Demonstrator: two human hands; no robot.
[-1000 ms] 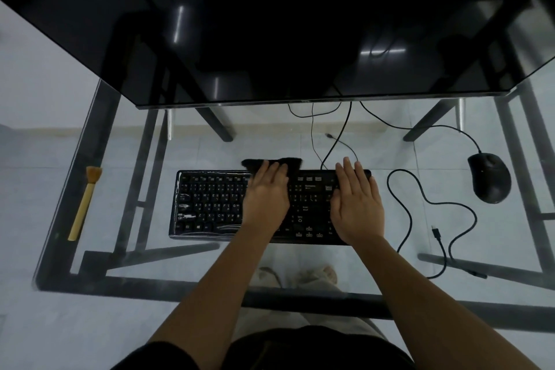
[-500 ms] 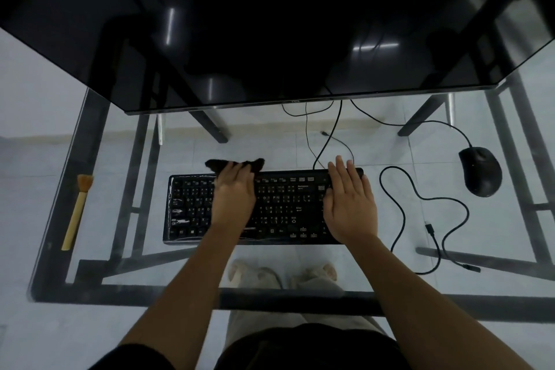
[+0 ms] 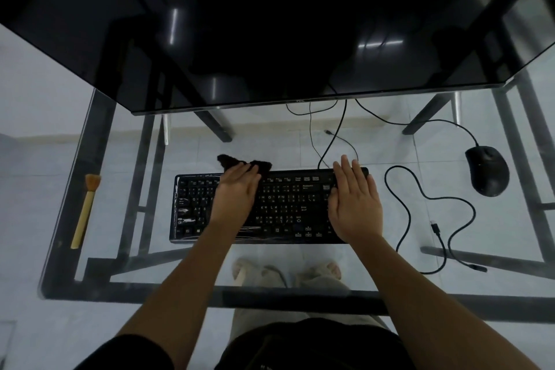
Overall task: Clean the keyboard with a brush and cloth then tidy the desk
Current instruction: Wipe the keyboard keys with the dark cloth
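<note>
- Wiping keyboard (image 3: 285, 207), probably: pressed cloth (image 3: 228, 161) on its far edge with flat left hand (image 3: 237, 195).
- Steadied its right end with flat, spread right hand (image 3: 356, 207).
- Needed next, likely: slide over left keys.

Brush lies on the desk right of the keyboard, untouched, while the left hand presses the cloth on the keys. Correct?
No. Head view shows the brush left of the keyboard, untouched; the left hand presses the cloth on the keys.
</note>
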